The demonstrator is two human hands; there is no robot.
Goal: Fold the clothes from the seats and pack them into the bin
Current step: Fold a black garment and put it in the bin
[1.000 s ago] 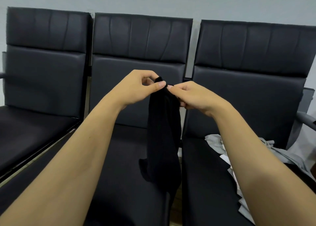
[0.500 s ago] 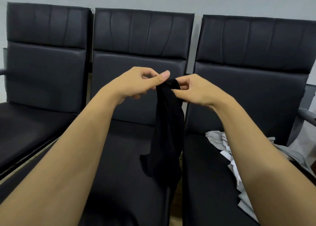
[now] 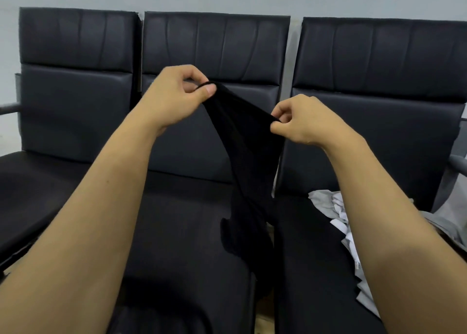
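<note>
A black garment hangs in the air above the gap between the middle seat and the right seat. My left hand pinches its top edge between thumb and fingers, held higher. My right hand pinches the same edge further right and lower, so the edge is stretched between them. The garment's lower end dangles down to the middle seat cushion. A grey and white crumpled garment lies on the right seat, partly hidden by my right forearm. No bin is in view.
Three black padded seats stand in a row against a pale wall; the left seat has nothing on it. A metal armrest sticks out at the far right. A strip of floor shows between the middle and right seats.
My hands have pulled apart, the left up and left, the right down and right. The garment's top edge, bunched between them before, is now spread out.
</note>
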